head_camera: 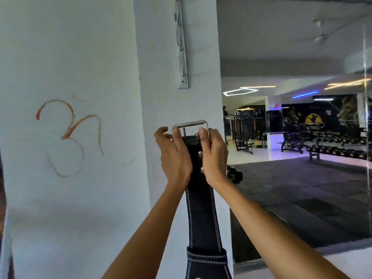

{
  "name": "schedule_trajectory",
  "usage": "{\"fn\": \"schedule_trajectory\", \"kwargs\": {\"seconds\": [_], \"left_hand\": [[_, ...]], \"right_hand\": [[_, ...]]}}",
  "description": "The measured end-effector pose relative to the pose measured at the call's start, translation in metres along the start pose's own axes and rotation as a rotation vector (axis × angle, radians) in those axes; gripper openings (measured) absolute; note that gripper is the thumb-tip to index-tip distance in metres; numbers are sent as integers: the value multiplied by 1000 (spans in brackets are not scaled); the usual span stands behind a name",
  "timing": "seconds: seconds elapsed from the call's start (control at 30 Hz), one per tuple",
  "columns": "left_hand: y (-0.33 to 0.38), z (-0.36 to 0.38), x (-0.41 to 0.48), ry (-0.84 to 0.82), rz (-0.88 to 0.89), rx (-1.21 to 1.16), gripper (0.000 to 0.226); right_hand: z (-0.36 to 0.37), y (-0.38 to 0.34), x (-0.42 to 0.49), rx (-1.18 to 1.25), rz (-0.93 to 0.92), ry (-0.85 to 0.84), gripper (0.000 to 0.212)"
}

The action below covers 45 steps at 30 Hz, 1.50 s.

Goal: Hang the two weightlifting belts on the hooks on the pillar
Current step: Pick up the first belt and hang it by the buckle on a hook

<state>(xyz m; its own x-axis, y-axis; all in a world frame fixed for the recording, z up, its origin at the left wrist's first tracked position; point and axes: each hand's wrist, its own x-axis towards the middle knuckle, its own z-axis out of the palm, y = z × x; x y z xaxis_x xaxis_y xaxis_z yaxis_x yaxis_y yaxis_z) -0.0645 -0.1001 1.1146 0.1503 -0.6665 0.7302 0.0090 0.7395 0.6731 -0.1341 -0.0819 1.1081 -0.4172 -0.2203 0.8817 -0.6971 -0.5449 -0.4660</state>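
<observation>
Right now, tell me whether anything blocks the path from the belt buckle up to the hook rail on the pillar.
Nothing visible does. The buckle, held by both hands, sits below the hook rail, with only bare pillar face between them.

A pale wall (70, 57) bearing an orange painted mark (69, 135) fills the left. To the right, a gym opens out: dark rubber floor (302, 198), dumbbell racks (338, 150), a weight machine (242, 133), dark murals (314, 117), and white, amber and blue strip lights (305, 94) under a white ceiling (281, 37) with a fan (320, 37).
</observation>
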Motion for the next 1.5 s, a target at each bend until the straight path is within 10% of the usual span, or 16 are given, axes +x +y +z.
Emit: {"fn": "schedule_trajectory", "kwargs": {"seconds": [0.13, 0.43, 0.73, 0.97, 1.5], "left_hand": [[27, 32, 89, 73, 282, 130, 54], [79, 86, 244, 262, 278, 320, 57], [82, 91, 275, 94, 145, 452, 49], [49, 77, 244, 118, 430, 328, 48], [79, 66, 265, -36, 65, 28, 33]], "right_hand": [[24, -1, 101, 77, -56, 107, 45], [80, -14, 268, -43, -40, 112, 60], [90, -8, 300, -175, 25, 17, 54], [79, 15, 266, 109, -139, -150, 42], [79, -5, 274, 241, 115, -36, 45]]}}
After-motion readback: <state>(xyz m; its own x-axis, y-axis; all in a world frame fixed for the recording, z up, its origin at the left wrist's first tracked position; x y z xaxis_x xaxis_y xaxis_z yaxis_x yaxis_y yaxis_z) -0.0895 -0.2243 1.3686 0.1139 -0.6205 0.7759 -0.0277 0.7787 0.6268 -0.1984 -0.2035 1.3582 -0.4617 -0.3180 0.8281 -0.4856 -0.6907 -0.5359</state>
